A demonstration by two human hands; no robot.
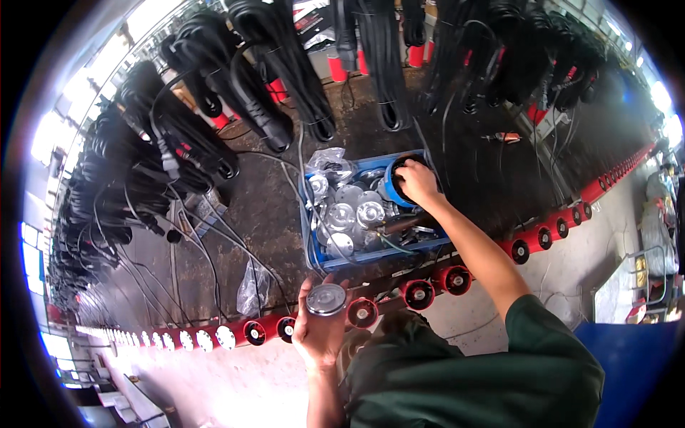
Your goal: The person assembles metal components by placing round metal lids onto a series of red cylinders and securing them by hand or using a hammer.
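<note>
My left hand [318,339] is raised near the front edge of the bench, its fingers curled around a clear round cap [326,299]. My right hand [419,180] reaches into a round blue tub [392,187] with a dark inside. Its fingers are bent, and their tips are hidden inside the tub, so what they pinch does not show. The tub sits at the right side of a blue crate [358,260]. Many more round caps [341,215], clear and silvery, fill the crate in a loose pile.
Black cable bundles [285,64] hang over the back of the bench, with loose leads trailing forward. Red cylinders [418,293] with round ends line the front edge. A crumpled plastic bag [254,287] and a small orange-handled tool [505,137] lie on the dark benchtop.
</note>
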